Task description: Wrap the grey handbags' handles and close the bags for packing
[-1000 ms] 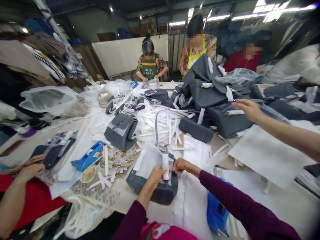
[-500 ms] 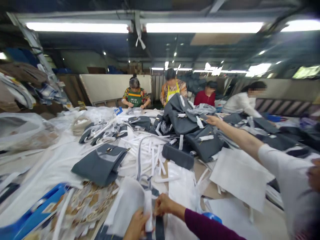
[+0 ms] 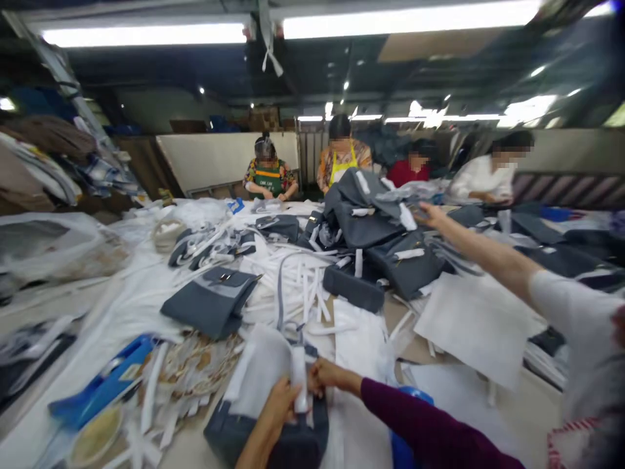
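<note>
Fingers curled (grip unclear) — left hand at white wrap, right hand beside, bag beneath.

Ceiling lights, draped clothes, clear plastic bag

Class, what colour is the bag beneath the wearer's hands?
The bag is dark blue-grey, shown best in the head view.

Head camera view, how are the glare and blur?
In the head view, the tube lights glare solid white; the blue tape dispenser looks blurred; the left hand and right hand look soft, though their outlines still read.
</note>
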Demonstrator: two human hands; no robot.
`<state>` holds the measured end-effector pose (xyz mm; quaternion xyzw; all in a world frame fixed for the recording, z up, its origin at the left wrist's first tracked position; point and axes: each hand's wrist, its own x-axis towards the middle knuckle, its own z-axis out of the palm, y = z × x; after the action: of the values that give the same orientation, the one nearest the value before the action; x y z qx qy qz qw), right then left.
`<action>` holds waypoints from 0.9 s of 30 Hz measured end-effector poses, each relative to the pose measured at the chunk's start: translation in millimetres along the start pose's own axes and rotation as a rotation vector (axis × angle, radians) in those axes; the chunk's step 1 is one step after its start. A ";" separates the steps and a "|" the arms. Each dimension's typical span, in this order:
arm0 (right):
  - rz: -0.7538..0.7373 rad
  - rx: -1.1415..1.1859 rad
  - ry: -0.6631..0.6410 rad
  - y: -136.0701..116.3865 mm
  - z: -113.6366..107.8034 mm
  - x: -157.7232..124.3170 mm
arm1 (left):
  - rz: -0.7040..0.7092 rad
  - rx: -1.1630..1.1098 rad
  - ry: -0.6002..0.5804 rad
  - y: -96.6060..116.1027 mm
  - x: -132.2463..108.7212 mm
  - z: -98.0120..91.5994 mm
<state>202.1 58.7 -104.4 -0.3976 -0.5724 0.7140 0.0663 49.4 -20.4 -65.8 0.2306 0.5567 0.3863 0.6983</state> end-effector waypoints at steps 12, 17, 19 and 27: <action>0.058 -0.138 -0.045 10.4 -12.9 7.6 | 0.029 -0.032 0.017 -11.6 -0.8 -6.0; 0.175 -0.343 0.114 6.8 -4.7 9.1 | 0.017 -0.011 0.021 -10.0 -0.4 -5.4; 0.212 -0.445 0.199 5.7 -6.4 7.0 | 0.013 -0.004 0.032 -10.0 -0.8 -5.7; 0.339 -0.622 0.447 -2.6 -67.4 -28.2 | 0.004 -0.013 0.053 -5.5 -2.8 -4.3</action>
<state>263.6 95.5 -90.2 -0.6323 -0.6588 0.4041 -0.0530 46.7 -26.4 -69.5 0.2167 0.5722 0.3972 0.6840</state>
